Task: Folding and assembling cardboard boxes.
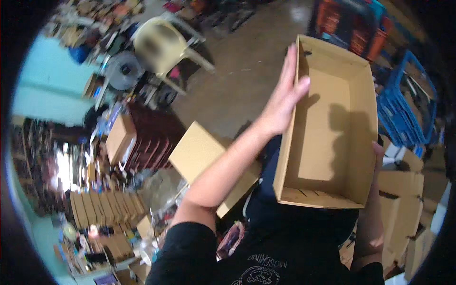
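Observation:
An open-topped brown cardboard box [327,123], long and shallow with nothing inside but shadows, is held tilted up before my chest. My left hand [285,97] grips its left wall, the fingers flat along the outside and the thumb over the rim. On the opposite side my right hand [378,159] supports the lower right wall. Most of the right fingers are hidden by the box. Slots and small tabs show along the near end wall of the box.
Another cardboard box [197,149] lies beyond my left forearm, near dark red stacked crates [152,137]. A pale plastic chair [161,42] stands farther off. Flattened cardboard [401,209] and a blue plastic crate [403,111] are at right. Cardboard boxes [107,209] stack up at left.

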`<state>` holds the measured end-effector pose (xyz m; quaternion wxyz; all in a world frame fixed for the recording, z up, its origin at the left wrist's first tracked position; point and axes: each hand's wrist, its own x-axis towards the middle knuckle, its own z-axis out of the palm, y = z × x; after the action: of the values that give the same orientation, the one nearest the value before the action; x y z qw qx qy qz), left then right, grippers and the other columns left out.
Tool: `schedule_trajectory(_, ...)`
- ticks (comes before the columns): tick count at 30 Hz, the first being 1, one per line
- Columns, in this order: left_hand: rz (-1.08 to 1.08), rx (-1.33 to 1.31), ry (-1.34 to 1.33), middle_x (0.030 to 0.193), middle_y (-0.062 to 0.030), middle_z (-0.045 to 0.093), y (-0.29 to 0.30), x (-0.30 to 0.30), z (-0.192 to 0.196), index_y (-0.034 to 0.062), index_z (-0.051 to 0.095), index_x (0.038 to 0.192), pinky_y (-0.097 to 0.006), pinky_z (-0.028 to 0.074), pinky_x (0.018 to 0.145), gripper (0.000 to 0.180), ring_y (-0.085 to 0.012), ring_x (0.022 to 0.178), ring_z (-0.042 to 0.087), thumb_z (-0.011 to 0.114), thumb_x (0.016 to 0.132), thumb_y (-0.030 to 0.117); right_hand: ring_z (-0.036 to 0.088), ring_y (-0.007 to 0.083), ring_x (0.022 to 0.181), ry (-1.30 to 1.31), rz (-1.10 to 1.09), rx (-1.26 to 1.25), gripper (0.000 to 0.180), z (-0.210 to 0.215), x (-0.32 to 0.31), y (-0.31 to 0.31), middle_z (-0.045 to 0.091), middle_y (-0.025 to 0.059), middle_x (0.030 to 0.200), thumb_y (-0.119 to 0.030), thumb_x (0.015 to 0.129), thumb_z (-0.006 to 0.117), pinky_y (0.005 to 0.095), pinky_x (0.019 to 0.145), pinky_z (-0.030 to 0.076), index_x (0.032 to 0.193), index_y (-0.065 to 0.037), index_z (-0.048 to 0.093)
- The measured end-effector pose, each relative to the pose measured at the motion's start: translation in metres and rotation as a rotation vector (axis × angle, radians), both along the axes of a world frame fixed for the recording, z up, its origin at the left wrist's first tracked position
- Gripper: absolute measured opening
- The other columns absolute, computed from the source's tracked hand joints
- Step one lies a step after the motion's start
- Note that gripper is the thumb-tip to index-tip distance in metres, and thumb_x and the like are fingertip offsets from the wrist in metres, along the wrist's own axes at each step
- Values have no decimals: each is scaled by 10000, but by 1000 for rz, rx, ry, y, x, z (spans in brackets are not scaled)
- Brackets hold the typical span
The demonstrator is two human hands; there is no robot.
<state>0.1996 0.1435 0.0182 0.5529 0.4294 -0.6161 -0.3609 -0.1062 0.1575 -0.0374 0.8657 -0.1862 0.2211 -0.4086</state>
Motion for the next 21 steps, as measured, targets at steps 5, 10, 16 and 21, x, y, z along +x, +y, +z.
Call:
schedule_trajectory(5,368,-106,-215,1686,-202,389,42,109,101,7,407,1615,-395,211,1293,769,-314,1616,242,614,1042,475,697,204,974,252,360,-366,343,-149,85,2,719,96,997,-271,997,536,384,852,579,1219,-35,646)
schedule_trajectory(10,659,50,-832,1596,-190,525,107,174,128,117,623,1482,-480,263,1275,613,-391,1593,290,712,991,474,336,223,1554,157,521,-485,830,4,199,78,342,134,1709,-213,955,596,359,1268,260,1688,-37,250)
schedule_trajectory(16,527,427,-1046,1589,-177,534,143,193,80,88,638,1452,-491,276,1286,574,-372,1587,306,753,980,394,311,300,1593,376,587,-1062,750,-31,254,100,356,207,1701,-359,1046,629,403,1286,255,1654,-35,332)
schedule_trajectory(21,474,462,-969,1554,-187,565,145,188,67,96,636,1457,-460,316,1270,571,-359,1559,371,755,980,387,396,252,1541,480,807,-820,658,-38,242,102,400,157,1687,-413,1112,554,377,1262,299,1636,-52,390)
